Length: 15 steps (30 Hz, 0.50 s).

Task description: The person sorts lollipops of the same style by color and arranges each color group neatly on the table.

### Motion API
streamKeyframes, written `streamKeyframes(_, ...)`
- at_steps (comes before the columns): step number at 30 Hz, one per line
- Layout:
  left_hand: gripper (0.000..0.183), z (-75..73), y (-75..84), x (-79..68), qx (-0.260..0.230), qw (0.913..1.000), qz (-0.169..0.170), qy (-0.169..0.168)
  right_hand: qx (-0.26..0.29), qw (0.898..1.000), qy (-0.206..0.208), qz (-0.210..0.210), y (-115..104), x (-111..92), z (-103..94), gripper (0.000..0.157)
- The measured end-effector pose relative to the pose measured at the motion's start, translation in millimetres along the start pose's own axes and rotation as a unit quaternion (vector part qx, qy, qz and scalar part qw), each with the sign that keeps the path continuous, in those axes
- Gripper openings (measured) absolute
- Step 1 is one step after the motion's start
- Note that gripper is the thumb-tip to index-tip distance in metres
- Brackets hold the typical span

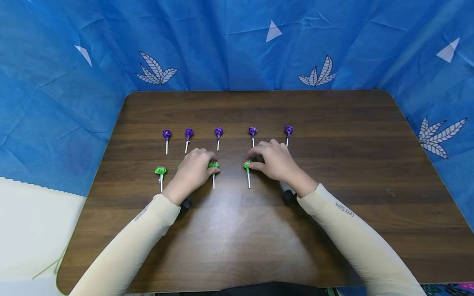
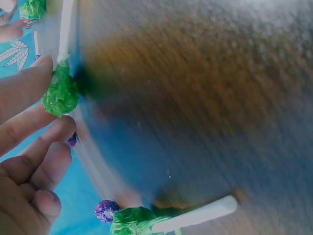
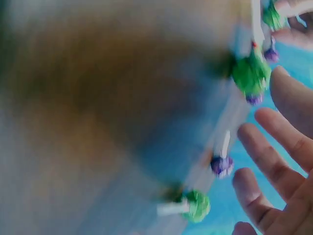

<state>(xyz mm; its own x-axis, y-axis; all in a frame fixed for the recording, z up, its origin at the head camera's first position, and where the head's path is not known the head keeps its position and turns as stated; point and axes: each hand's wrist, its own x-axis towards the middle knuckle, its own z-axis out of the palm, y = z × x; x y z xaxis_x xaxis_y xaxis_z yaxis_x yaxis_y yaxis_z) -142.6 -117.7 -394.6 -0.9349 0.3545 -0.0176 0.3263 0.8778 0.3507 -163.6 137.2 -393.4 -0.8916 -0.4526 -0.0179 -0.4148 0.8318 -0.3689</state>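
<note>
A green-wrapped lollipop (image 1: 213, 164) lies between the thumb and index finger of my left hand (image 1: 194, 170), which pinches its head. In the left wrist view that green head (image 2: 61, 93) sits against the fingertips, its white stick pointing up. My right hand (image 1: 277, 160) is at another green lollipop (image 1: 247, 164), thumb and index finger at its head. The right wrist view shows those fingers (image 3: 274, 156) spread, not closed round the green head (image 3: 252, 76). Further left lies a green lollipop (image 1: 161, 170). One more is mostly hidden behind my left hand.
Several purple lollipops (image 1: 219, 131) lie in a row farther back, sticks toward me. Another green lollipop (image 3: 197, 205) shows in the right wrist view. All lie on a brown wooden table (image 1: 333, 246), with a blue patterned cloth (image 1: 229, 49) behind it.
</note>
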Motion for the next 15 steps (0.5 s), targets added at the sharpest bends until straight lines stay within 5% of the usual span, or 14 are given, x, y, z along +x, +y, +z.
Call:
streamKeyframes(8,0.030,-1.4,0.1,-1.8,-0.008,0.9998,0.003,0.019,-0.016,0.997,0.036,0.074,39,5,-18.6,0.049)
streamKeyframes(15,0.036,-1.2,4.5,-3.5,-0.009,0.9993,0.012,0.033,-0.048,0.993,0.007,0.105,51,12,-19.8,0.048)
